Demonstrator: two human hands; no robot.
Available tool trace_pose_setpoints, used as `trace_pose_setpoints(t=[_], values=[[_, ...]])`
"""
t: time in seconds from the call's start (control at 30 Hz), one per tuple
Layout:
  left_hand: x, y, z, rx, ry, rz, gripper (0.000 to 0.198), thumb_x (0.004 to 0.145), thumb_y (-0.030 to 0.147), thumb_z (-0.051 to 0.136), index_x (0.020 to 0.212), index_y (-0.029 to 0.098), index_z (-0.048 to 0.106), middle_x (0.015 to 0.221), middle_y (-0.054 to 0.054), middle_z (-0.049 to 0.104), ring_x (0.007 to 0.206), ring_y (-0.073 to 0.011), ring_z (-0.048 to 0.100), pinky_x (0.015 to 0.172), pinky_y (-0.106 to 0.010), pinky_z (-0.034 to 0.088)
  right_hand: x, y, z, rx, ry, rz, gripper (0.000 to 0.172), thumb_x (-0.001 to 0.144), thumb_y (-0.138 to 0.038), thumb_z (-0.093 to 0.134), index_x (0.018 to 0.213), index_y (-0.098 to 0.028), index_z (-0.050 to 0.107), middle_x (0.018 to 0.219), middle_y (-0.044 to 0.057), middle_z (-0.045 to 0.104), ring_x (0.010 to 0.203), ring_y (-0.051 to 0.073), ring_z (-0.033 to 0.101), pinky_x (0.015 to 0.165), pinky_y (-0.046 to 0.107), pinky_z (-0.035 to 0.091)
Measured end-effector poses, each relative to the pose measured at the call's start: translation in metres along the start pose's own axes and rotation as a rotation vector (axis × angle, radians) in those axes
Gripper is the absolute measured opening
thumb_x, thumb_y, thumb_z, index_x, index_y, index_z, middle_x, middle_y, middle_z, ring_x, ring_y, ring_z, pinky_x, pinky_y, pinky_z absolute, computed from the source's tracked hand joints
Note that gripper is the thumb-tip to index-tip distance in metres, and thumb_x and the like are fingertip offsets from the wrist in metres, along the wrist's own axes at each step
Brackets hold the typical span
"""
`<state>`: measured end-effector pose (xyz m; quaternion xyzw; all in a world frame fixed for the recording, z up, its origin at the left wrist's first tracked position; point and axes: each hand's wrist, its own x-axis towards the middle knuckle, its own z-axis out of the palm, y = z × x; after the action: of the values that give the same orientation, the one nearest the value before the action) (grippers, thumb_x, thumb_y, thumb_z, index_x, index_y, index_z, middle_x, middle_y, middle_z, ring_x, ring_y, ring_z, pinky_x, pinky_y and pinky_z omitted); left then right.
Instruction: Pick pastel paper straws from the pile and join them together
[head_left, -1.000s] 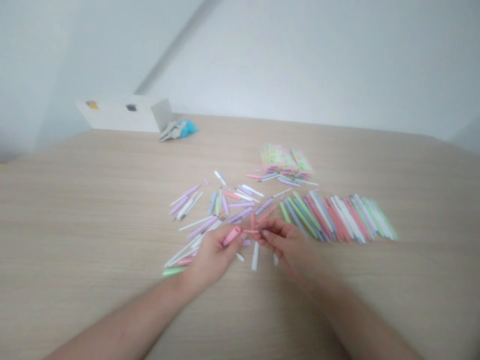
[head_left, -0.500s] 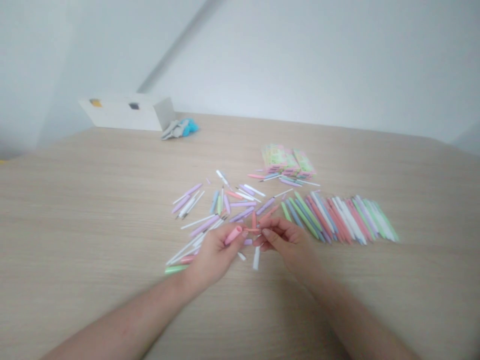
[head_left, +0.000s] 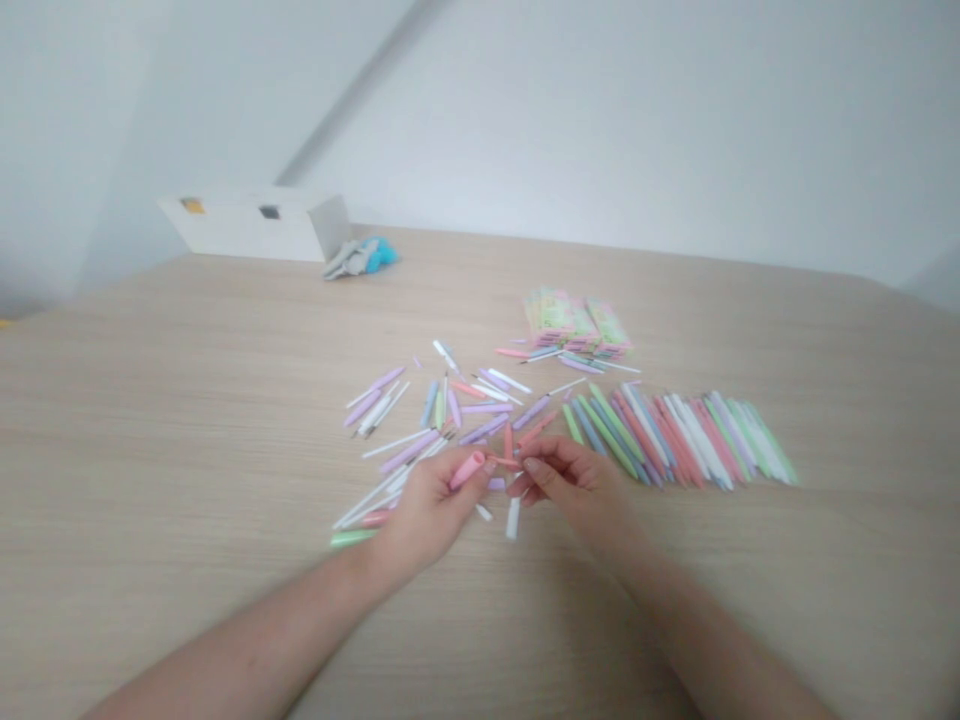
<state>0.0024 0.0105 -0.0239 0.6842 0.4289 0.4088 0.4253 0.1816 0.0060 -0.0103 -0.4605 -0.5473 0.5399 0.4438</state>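
Note:
My left hand (head_left: 431, 500) is closed around a pink pen barrel (head_left: 466, 470), whose hollow end faces up. A thin pink pen part (head_left: 508, 463) spans the gap between my two sets of fingertips. My right hand (head_left: 570, 480) pinches the right end of that part; its exact kind is too blurred to tell. Beneath and beyond the hands lie loose pen pieces, among them purple barrels (head_left: 484, 430) and white refills (head_left: 395, 440) with dark tips. A white pen piece (head_left: 513, 518) rests on the table just below my right fingers.
On the right, a slanting row of pastel pens (head_left: 686, 435) lies side by side. Stacked green-and-pink packets (head_left: 574, 320) stand behind the pieces. At the back left of the wooden table (head_left: 187, 400) are a white box (head_left: 251, 230) and a crumpled grey-and-blue glove (head_left: 364, 257).
Both hands stay in almost the same place with the same pink parts. The thin part now tilts slightly, its right end a little lower.

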Motion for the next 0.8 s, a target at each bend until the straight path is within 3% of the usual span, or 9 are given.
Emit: trace_pose_setpoints(t=[0.17,0.3,0.53,0.8], values=[[-0.001,-0.002,0.001,0.046,0.022,-0.017,0.025,0.088,0.033,0.051,0.091,0.015,0.068,0.077,-0.001,0.065,0.071,-0.0139,0.056,0.065,-0.022,0.042,0.006,0.000,-0.016,0.088,0.103,-0.025,0.020,0.080,-0.037,0.061,0.084,-0.018,0.064,0.073,0.002,0.066,0.060,0.012,0.062,0.053,0.023,0.049],[-0.001,-0.004,0.001,0.069,0.016,-0.029,0.026,0.089,0.033,0.050,0.092,0.014,0.067,0.079,-0.001,0.065,0.072,-0.0142,0.056,0.066,-0.023,0.042,0.010,0.001,-0.027,0.181,0.196,-0.055,0.018,0.079,-0.036,0.063,0.081,-0.019,0.065,0.061,-0.003,0.056,0.050,0.008,0.050,0.045,0.020,0.040],[-0.001,0.000,0.000,0.058,0.019,-0.016,0.026,0.089,0.033,0.049,0.092,0.014,0.067,0.074,0.000,0.063,0.068,-0.0131,0.054,0.063,-0.021,0.041,0.002,0.001,-0.011,0.100,0.016,-0.078,0.013,0.080,-0.030,0.061,0.085,-0.019,0.067,0.067,0.000,0.061,0.053,0.009,0.052,0.048,0.022,0.042],[-0.001,0.003,-0.001,0.002,-0.012,0.004,0.027,0.090,0.032,0.048,0.096,0.016,0.069,0.082,-0.002,0.067,0.074,-0.0148,0.058,0.068,-0.022,0.043,0.000,-0.001,-0.002,0.006,-0.004,-0.041,0.014,0.076,-0.030,0.063,0.085,-0.019,0.065,0.062,-0.002,0.061,0.051,0.009,0.053,0.048,0.022,0.043]])
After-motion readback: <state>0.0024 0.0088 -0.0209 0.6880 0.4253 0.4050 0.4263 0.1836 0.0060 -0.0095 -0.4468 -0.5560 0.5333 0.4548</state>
